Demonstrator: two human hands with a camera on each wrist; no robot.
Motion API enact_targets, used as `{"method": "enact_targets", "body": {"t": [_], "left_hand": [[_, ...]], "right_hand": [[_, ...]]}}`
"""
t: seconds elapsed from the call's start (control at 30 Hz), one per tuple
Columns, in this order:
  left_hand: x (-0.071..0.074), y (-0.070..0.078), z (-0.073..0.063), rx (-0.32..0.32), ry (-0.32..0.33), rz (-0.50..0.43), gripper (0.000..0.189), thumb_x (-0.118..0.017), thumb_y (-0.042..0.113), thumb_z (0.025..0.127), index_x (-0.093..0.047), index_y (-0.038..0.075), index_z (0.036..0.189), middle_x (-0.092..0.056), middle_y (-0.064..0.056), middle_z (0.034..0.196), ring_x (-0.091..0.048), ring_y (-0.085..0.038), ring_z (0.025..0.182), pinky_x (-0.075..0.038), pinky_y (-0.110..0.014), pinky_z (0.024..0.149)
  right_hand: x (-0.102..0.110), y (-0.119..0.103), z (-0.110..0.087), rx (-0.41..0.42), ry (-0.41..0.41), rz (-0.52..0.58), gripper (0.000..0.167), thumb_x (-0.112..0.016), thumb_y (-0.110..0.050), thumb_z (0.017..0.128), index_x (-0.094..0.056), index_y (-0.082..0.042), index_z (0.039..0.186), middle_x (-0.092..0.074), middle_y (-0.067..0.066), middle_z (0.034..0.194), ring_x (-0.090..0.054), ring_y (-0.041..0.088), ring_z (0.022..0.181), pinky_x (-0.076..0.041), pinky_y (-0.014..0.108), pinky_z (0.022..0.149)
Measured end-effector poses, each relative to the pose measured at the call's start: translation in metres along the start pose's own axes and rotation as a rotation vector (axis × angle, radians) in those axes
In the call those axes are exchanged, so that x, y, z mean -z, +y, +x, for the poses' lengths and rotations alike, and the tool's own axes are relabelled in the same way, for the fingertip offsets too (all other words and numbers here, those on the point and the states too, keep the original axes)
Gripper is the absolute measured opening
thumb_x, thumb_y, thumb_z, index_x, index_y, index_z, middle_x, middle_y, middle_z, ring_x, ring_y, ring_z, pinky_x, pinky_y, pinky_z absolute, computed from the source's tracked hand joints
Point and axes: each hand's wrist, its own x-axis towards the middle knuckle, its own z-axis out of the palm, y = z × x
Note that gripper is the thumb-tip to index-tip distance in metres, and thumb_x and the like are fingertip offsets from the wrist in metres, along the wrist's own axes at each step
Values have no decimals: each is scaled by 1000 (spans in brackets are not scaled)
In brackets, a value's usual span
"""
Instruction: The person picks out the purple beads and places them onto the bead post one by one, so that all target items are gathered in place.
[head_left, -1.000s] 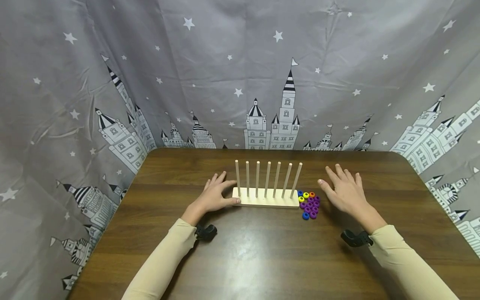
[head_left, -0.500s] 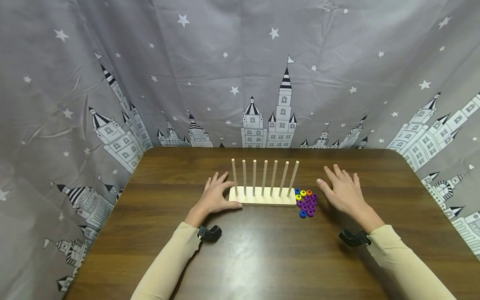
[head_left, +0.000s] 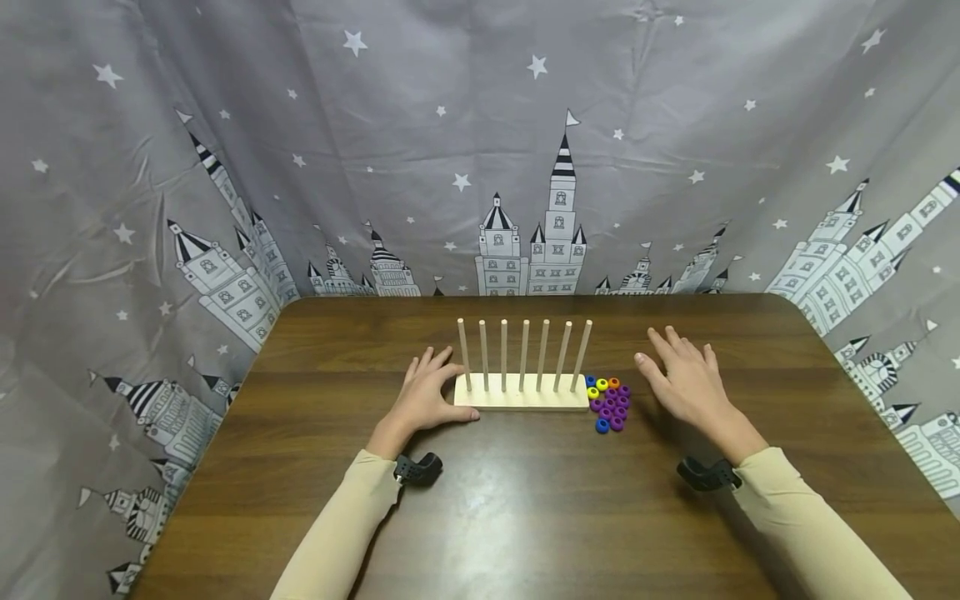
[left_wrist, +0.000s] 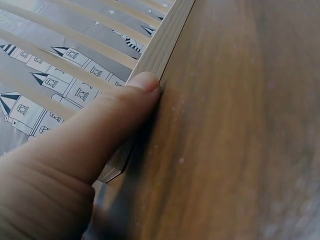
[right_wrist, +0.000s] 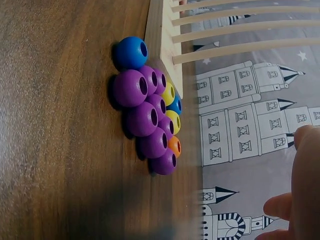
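Observation:
A pale wooden peg stand (head_left: 525, 402) stands on the table, its several upright pegs bare. My left hand (head_left: 426, 398) holds the stand's left end, thumb along the front edge and index finger behind. In the left wrist view, the thumb (left_wrist: 105, 125) presses against the front face of the base. Several round beads with holes lie clustered at the stand's right end: purple beads (right_wrist: 142, 119), blue beads (right_wrist: 132, 53), yellow beads (right_wrist: 173, 122) and an orange bead (right_wrist: 174, 146). To their right, my right hand (head_left: 690, 382) hovers palm down with fingers spread, holding nothing.
The brown wooden table (head_left: 360, 333) has rounded far corners. Behind it hangs a grey curtain (head_left: 420, 75) printed with castles and stars. Each wrist wears a black camera mount (head_left: 417, 469).
My left thumb has slid from the stand's front left corner down to its front edge. The head view has shifted slightly; the beads and right hand stay nearly in place.

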Motion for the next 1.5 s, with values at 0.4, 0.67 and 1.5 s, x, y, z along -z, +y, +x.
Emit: {"method": "enact_targets", "body": {"t": [0.4,0.67,1.5], "left_hand": [[1,2,-2,1,3,-5,80,-87,55,70,-65,13,134,-34,-21,165,-17,-49,156,-7,-66,127],[1,3,-2,-9,5,-8,78,-87,54,70,-65,13,133,-35,-22,164,-18,-51,155,-8,-67,126],[2,2,-2,-8,0,-8,79,-86,54,71,-65,13,134,-35,-22,164,-18,-50,155,-8,-67,126]], "right_hand": [[-4,1,-4,65,119,88,60,-38,-41,108,-45,1,150,-42,31,155,-42,54,141,-19,76,117],[-4,1,-6,98,162,131,53,-41,-35,108,-52,1,145,-47,31,152,-47,55,136,-25,76,114],[-20,1,-7,94,125,186,49,-59,-28,103,-56,5,140,-57,31,142,-54,51,131,-43,64,110]]}}
